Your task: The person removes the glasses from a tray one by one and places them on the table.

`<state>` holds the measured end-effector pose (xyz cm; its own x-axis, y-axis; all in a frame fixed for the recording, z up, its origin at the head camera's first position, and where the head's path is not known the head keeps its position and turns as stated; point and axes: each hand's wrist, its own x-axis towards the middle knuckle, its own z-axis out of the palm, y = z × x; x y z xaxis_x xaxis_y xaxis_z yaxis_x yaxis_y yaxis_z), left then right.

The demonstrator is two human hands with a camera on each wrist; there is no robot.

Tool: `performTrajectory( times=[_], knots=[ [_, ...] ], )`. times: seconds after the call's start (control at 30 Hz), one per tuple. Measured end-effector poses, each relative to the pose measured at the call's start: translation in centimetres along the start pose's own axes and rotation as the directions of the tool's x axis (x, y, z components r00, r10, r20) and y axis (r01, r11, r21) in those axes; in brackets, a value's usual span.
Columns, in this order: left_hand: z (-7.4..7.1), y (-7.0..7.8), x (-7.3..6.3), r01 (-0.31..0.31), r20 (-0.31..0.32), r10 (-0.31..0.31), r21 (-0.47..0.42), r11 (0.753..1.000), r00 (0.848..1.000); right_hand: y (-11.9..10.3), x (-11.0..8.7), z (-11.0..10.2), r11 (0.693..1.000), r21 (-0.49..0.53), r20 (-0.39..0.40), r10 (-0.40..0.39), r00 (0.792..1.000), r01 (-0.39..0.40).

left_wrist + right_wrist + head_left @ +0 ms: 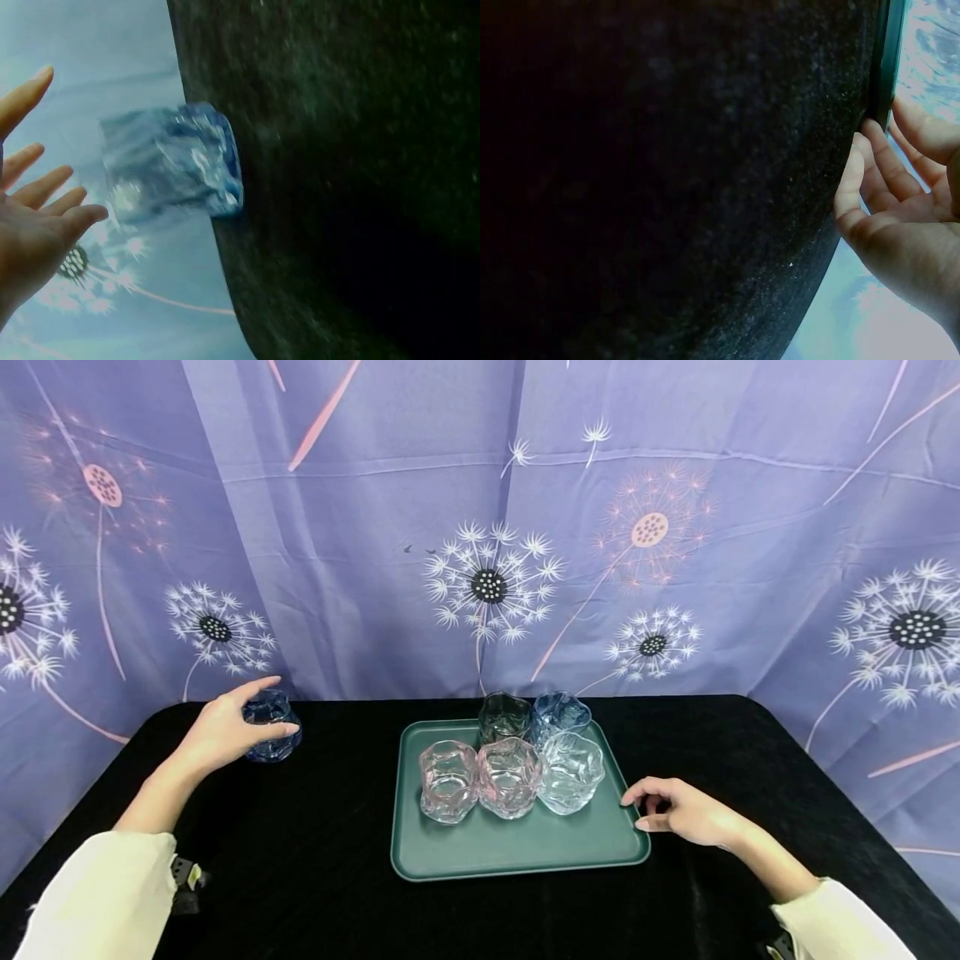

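Left hand (225, 727) at the far left corner of the black table (315, 835), beside a blue glass cup (272, 737). Cup stands upright on the cloth, near the far edge. In the left wrist view the fingers (41, 191) are straight and spread apart, palm facing the cup (172, 161), with a clear gap between fingertips and glass. From the head view the hand overlaps the cup's left side, thumb above the rim; contact cannot be told from there. Nothing gripped.

Right hand (686, 812) on the table at the right edge of the green tray (517, 852), near that edge's middle. Fingers loosely curled, close together, tips against the tray's rim (885, 67) in the right wrist view. No pinch or grasp around the rim is visible; the hand holds nothing.

Tray sits at the table's centre. 5 glass cups stand on its far half, packed touching: front row of 3, pink (448, 781), pink (510, 777), clear (572, 772); back row of 2 at the tray's far edge, dark grey-green (504, 717) and blue (559, 713). Near half of the tray bare.

Both forearms in pale sleeves (105, 893). Purple dandelion-print curtain (487, 527) hangs behind the table's far edge.
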<state>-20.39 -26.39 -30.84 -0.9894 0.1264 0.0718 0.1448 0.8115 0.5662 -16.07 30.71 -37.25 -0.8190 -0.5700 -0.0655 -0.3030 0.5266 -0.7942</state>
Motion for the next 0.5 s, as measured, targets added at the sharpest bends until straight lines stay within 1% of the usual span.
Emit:
performTrajectory(
  times=[0.13,0.2,0.27,0.37,0.43,0.5],
  knots=[
    [0.6,1.3,-0.2,-0.045,0.03,0.045,-0.004,0.999,0.999,0.0,0.0,0.0,1.0,0.001,0.001,-0.001,1.0,0.001],
    [1.0,1.9,-0.3,-0.071,0.031,0.071,-0.005,0.997,0.997,0.0,0.0,0.0,1.0,0.003,0.001,-0.002,1.0,0.002],
    [1.5,2.5,-0.4,-0.111,0.02,0.112,-0.013,0.994,0.994,0.0,0.0,0.0,1.0,0.002,-0.001,-0.008,1.0,0.008],
    [2.3,3.4,-0.6,-0.191,0.008,0.192,-0.052,0.98,0.981,0.3,0.0,0.0,1.0,-0.001,-0.004,-0.018,1.0,0.018],
    [2.9,4.0,-0.8,-0.24,0.007,0.242,-0.084,0.967,0.97,0.5,-0.1,0.0,0.999,-0.003,-0.007,-0.032,0.999,0.032],
    [3.5,4.6,-0.9,-0.271,0.019,0.274,-0.11,0.956,0.962,0.7,-0.1,0.0,0.999,0.001,-0.007,-0.044,0.999,0.044]
  ],
)
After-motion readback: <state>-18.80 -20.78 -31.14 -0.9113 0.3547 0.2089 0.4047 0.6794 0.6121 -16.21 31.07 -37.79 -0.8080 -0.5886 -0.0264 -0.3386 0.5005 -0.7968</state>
